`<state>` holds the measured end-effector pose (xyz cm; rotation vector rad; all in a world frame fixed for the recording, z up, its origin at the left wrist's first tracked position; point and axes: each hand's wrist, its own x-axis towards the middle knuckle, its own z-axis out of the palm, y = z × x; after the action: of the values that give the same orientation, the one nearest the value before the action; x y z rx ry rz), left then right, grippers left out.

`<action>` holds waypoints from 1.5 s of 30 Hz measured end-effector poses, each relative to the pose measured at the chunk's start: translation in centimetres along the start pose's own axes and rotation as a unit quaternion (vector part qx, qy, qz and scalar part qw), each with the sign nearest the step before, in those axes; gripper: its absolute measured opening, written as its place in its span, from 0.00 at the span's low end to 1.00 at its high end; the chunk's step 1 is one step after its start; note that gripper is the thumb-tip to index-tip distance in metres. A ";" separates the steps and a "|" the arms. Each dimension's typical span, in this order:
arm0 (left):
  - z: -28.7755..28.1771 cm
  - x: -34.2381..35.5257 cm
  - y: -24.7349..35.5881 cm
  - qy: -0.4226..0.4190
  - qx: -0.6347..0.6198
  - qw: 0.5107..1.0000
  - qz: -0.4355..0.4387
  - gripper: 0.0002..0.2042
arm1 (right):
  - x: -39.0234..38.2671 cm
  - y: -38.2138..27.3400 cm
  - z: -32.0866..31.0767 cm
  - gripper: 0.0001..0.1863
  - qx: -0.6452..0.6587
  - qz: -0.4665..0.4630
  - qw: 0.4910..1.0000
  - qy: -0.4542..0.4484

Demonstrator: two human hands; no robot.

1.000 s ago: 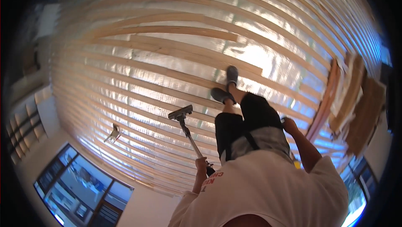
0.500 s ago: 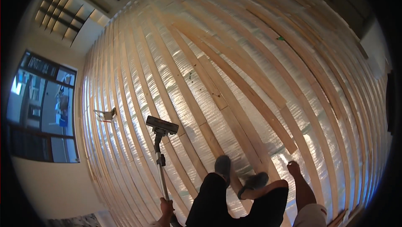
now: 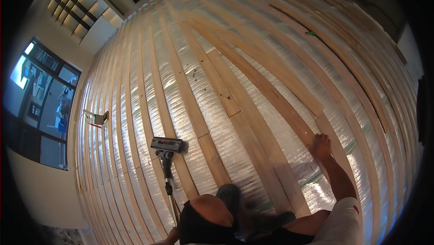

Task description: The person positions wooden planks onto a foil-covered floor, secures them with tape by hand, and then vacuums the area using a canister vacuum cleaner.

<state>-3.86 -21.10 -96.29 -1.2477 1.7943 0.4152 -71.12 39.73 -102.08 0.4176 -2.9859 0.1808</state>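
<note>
My right hand (image 3: 321, 147) is closed on the near end of a loose wooden plank (image 3: 271, 96), which lies slantwise across the other boards. At the lower edge, my left hand (image 3: 172, 235) shows only in part beside my knee, wrapped round the metal tube (image 3: 172, 204) of a vacuum cleaner. Its wide dark floor head (image 3: 166, 145) rests on the boards, ahead and to the left. Silvery foil sheeting (image 3: 275, 129) shows between the spaced wooden boards (image 3: 217, 161).
Dark crumbs (image 3: 224, 96) lie on a board ahead. A small metal object (image 3: 97, 118) sits on the floor near the left wall, below a dark-framed window (image 3: 45, 104). Green material (image 3: 311, 33) lies at the far right. Lit shelving (image 3: 73, 7) is at the far left.
My right hand has reached forward and taken hold of the plank's end. I have bent lower, and my left hand has dropped toward the lower edge with the vacuum tube.
</note>
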 end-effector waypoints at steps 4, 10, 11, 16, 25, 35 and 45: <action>-4.2 6.3 3.5 -0.257 0.189 0.936 0.149 0.14 | -0.8 -0.2 -0.4 0.34 -0.018 -0.038 0.997 -0.063; -12.4 10.5 29.7 0.162 0.283 0.733 0.597 0.13 | -2.0 -4.0 -4.2 0.39 0.074 -0.038 0.994 -0.066; -13.9 7.4 36.4 0.134 0.126 0.851 0.492 0.11 | -3.1 -3.8 -4.6 0.39 0.065 -0.028 0.995 -0.073; -16.4 -0.2 56.0 0.087 -0.164 0.768 0.613 0.20 | -6.8 -8.3 -8.9 0.33 0.249 0.029 0.951 -0.183; -11.2 2.6 67.3 -0.141 -0.670 0.625 0.375 0.10 | -5.9 -10.3 -6.7 0.24 0.293 -0.061 0.941 -0.161; -18.4 3.2 64.1 0.167 -0.683 0.650 0.289 0.14 | 16.3 0.1 2.2 0.51 0.014 0.031 0.999 0.021; -21.9 10.0 60.0 0.364 -0.473 0.783 0.174 0.16 | 11.3 -10.0 1.8 0.48 0.023 0.059 0.997 0.048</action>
<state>-67.76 -15.72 -104.46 -1.9237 2.6268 1.3123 -79.30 26.96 -101.30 0.2288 -2.9182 0.2730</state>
